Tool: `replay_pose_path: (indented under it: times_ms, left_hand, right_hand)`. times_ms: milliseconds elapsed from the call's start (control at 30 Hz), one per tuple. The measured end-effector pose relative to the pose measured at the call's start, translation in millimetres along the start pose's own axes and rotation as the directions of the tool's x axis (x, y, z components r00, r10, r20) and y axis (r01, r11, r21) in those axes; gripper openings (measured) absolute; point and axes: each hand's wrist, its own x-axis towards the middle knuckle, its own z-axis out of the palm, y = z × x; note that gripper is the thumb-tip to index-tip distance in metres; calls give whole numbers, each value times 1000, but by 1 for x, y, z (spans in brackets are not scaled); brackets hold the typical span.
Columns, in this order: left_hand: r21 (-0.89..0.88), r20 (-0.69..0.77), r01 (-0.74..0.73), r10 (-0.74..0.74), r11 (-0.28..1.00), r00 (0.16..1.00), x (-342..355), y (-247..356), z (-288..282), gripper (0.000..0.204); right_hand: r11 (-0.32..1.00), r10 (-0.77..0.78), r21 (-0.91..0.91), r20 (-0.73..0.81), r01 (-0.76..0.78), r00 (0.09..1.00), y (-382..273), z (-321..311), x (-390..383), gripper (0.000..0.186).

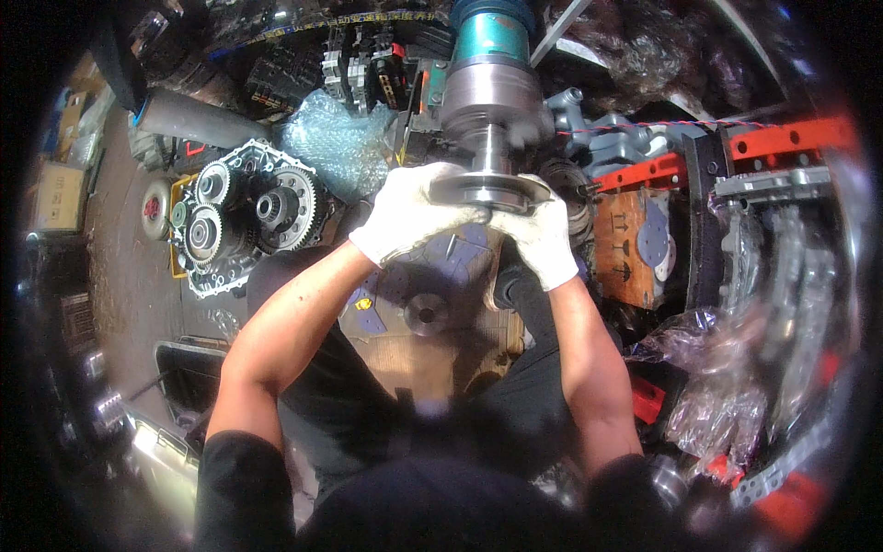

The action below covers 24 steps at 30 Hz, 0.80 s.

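Both my hands wear white gloves and grip a round metal disc (486,189) from its two sides. My left hand (418,207) curls round the left rim, and my right hand (541,235) holds the right rim with its thumb side near the front. The disc's shaft runs up to the spinning-looking, blurred metal chuck (492,97) of a machine with a teal housing (492,37). Whether the shaft sits inside the chuck, I cannot tell. Below the hands, a small round metal part (425,315) lies on cardboard (414,354) between my legs.
An opened gearbox housing with several gears (276,207) stands at the left, beside bubble wrap (336,138). Blue-grey pads (460,253) lie beneath my hands. At the right are a wooden board (621,244), a red rack beam (782,138) and plastic-wrapped metal parts (722,405).
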Motion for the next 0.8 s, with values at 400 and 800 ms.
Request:
replay_pose_path:
  times_ms: [400, 800]
  left_hand:
    - [-31, 15, -4, 4, 1000, 1000, 1, -5, -1, 58]
    - [12, -22, 1, 0, 1000, 1000, 1, -5, 3, 60]
  right_hand:
    - [964, 56, 262, -20, -49, 998, 10, 7, 3, 66]
    - [981, 67, 182, -13, -63, 998, 0, 3, 2, 66]
